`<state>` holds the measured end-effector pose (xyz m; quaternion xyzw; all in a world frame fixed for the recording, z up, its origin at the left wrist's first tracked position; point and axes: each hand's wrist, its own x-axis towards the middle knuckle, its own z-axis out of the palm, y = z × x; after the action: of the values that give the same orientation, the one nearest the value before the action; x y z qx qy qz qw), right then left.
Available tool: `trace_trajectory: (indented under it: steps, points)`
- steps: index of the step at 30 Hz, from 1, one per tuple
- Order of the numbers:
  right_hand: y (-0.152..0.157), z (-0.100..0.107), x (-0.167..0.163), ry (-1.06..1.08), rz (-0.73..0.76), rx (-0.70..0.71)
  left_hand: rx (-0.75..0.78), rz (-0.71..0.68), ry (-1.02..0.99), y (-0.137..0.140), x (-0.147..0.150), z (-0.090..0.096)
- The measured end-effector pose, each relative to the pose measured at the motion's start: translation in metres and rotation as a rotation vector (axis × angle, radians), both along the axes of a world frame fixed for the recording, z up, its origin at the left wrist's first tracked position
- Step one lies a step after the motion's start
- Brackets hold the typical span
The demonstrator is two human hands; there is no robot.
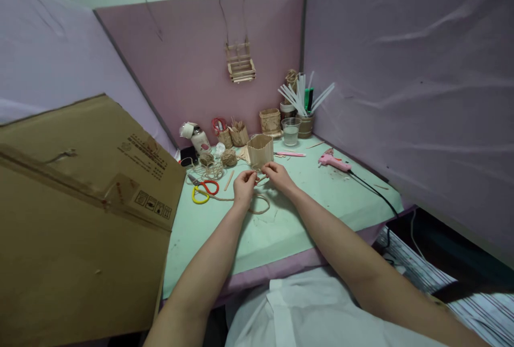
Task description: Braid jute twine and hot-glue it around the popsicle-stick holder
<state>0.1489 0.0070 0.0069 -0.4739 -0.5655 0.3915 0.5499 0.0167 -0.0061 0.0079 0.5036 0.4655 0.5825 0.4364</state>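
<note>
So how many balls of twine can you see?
2 clear ones: a compact twine ball beyond the left hand, and another just left of it, amid loose string. A brown bundle in the back right corner might be a third; others could be hidden.

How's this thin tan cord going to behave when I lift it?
Probably floppy: the thin tan cord curls in a loose loop. Likely light, being slender. It might snag the red-and-yellow-handled scissors, whose handles it reaches.
</note>
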Motion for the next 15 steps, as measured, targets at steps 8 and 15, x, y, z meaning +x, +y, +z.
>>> trace_trajectory:
  steps: [8,15]
  points:
    - [-0.0036,0.0018,-0.0038,0.068,0.06,0.004,0.06,-0.036,0.063,0.0019,0.0001,-0.0066]
    - [-0.0054,0.0022,-0.0028,0.184,0.167,-0.146,0.087,-0.044,0.097,0.0008,-0.0012,-0.0029]
